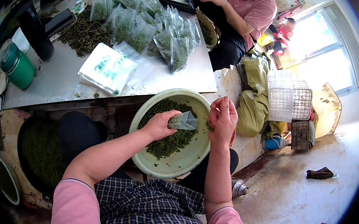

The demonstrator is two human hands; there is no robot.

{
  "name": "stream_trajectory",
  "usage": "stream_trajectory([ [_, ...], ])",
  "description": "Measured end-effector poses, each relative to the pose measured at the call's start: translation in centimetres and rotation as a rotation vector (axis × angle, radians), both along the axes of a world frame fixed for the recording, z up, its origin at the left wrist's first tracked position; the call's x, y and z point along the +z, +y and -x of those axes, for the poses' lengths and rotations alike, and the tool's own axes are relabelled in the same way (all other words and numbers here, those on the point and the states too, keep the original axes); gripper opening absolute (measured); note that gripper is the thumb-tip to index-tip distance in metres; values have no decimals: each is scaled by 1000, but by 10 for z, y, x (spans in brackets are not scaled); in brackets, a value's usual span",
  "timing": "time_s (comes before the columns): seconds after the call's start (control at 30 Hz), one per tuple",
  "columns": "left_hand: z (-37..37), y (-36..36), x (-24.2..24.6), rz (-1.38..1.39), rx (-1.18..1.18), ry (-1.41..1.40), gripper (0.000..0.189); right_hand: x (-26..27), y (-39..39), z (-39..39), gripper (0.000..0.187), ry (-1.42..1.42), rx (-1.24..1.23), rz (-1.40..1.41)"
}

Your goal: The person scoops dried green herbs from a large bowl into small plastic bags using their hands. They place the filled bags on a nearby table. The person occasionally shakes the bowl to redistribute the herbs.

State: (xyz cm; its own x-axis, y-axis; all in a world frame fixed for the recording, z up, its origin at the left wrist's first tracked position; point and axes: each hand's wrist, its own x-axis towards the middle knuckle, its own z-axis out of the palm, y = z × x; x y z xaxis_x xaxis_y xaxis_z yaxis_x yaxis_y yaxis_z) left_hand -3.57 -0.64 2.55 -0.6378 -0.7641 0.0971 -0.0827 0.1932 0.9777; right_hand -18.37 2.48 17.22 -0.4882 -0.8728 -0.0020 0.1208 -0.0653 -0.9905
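A round pale green plastic basin (142,166) in front of me holds a heap of small green berries (169,145) that look like green peppercorns. My left hand (160,126) is over the heap and grips a small clear plastic bag (188,121), with some green contents showing near my fingers. The bag lies sideways, its wide end toward my right hand. Raised at the basin's right rim, my right hand (223,117) has its fingers curled in. Green berries show at the edge of its palm; how many it holds is hidden.
On the metal table are filled clear bags (174,48), a stack of printed bags (108,68), loose berries (86,33), a green jar (17,65) and a black bottle (34,31). A co-worker (238,17) sits by a scale (176,0). Plastic crates (288,94) stand right.
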Motion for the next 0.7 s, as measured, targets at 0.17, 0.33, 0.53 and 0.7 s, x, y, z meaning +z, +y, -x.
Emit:
stream_trajectory([
  [0.17, 6, 5, 4, 16, -19, 29, 56, -38, -2, -5, 41, 74, 31, -25],
  [0.33, -3, 2, 10, -16, 22, 52, 56, -18, 17, 12, 37, 347, 196, 117],
  [0.53, -3, 4, 21, -2, 41, 129, 55, -1, 32, -6, 38, 1088, 740, -399],
  [0.7, -19, -5, 60, 97, 139, 191, 67, 11, 8, 4, 15, 1061, 573, -206],
])
